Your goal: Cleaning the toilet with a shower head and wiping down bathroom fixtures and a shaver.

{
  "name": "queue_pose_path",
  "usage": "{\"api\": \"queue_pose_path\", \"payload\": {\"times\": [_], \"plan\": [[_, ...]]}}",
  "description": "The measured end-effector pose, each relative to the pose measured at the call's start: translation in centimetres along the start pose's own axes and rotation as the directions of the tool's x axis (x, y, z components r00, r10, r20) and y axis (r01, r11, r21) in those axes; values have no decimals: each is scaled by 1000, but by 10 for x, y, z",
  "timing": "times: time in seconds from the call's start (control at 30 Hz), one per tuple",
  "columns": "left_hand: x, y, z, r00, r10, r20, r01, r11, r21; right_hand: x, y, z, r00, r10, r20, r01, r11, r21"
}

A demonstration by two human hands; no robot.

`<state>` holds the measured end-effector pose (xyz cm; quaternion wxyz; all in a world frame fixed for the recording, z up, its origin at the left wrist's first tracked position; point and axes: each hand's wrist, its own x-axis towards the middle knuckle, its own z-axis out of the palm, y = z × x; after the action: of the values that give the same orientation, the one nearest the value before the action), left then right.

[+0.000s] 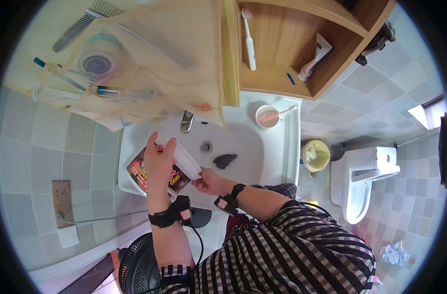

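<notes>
Over the left part of a white washbasin, a white container with a dark printed side is held tilted between both hands. My left hand reaches across its printed side and grips it near the upper edge; some of the fingers are hidden. At the container's right corner, my right hand pinches the white rim. A dark grey crumpled scrubber or rag lies in the basin, just right of the drain. The chrome faucet stands beyond the container.
A mesh hanging organizer with toiletries covers the upper left. A wooden cabinet holds an electric brush and a tube. A cup with a toothbrush stands on the basin. Right are a wastebasket and toilet; a fan is lower left.
</notes>
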<state>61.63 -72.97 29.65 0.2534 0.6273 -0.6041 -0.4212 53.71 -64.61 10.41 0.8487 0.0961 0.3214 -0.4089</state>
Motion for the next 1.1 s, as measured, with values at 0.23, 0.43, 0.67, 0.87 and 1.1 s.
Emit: {"api": "queue_pose_path", "payload": {"times": [0.23, 0.43, 0.67, 0.87, 1.1], "plan": [[-17, 3, -10, 998, -27, -55, 34, 992, 120, 0, 10, 5, 999, 39, -39, -39, 999, -9], [-21, -17, -30, 975, -44, -217, 84, 980, 179, -30, -21, 17, 986, -98, -137, 64, 970, -236], [14, -104, -3, 939, -109, -325, 117, 993, 5, -36, -59, 14, 885, -429, -181, 260, 777, -573], [19, -170, 5, 941, -332, -72, 293, 901, -320, -40, -62, 6, 830, -550, -99, 273, 553, -787], [11, -173, 24, 945, -326, 23, 299, 834, -464, -59, -79, -26, 818, -556, -149, 125, 425, -896]]}}
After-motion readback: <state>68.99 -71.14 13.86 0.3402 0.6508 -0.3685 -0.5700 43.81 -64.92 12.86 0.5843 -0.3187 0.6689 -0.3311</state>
